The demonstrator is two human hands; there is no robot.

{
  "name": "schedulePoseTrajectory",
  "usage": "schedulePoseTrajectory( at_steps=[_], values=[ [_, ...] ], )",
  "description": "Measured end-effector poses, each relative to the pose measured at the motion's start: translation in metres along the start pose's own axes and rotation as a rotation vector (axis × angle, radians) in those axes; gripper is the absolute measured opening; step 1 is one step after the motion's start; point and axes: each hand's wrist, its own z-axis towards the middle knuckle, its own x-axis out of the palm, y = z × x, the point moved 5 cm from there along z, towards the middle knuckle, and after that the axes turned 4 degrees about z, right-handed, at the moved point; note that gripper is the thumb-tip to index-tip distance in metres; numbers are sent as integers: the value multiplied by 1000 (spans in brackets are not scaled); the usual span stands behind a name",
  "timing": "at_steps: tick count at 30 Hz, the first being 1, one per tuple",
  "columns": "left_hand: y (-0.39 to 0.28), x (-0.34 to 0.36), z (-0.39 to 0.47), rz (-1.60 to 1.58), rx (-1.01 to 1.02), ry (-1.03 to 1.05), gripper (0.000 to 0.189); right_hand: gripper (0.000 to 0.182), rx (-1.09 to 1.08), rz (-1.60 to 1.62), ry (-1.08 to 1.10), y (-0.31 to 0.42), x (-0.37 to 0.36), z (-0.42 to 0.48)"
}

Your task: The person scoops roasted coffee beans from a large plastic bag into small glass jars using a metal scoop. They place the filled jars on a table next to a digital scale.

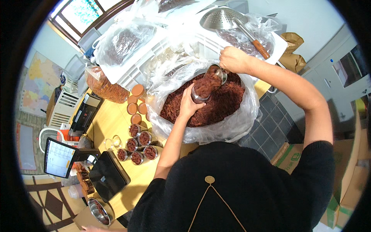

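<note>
Over a large clear plastic bag point(203, 134) of reddish-brown dried pieces point(179, 107), my left hand point(189, 105) grips a clear jar point(200, 94) that is tilted and holds the same pieces. My right hand point(233, 59) is closed on a shiny scoop point(223, 76), whose mouth meets the jar's mouth. Brown pieces fill the space between scoop and jar. My fingers hide the scoop's handle. Left of the bag, several filled lidless jars point(137, 158) stand on the wooden table point(134, 178), with brown lids point(132, 108) behind them.
A perforated metal skimmer point(221, 18) lies on a white crate point(285, 43) with bagged goods. Left are two empty glass jars point(116, 141), a black scale point(105, 177), a monitor point(60, 157) and a steel bowl point(100, 211). Another person's hand point(92, 229) shows at the bottom edge.
</note>
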Motion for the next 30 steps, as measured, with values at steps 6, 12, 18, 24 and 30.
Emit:
schedulePoseTrajectory(
  at_steps=[6,12,18,24,30],
  values=[
    [20,-19,-10,-32,-45,-112,93,9,245,-52,62,6,-29,-34],
    [12,-24,-16,-162,-114,-102,94,11,756,357,374,64,87,-106],
    [13,-10,-22,-201,-68,-89,93,16,767,386,300,131,118,-49],
    [7,-14,-23,-165,-68,-125,93,16,721,433,128,138,114,-42],
    [21,-41,-40,-278,-83,-134,96,21,641,647,306,73,112,-72]
  ],
)
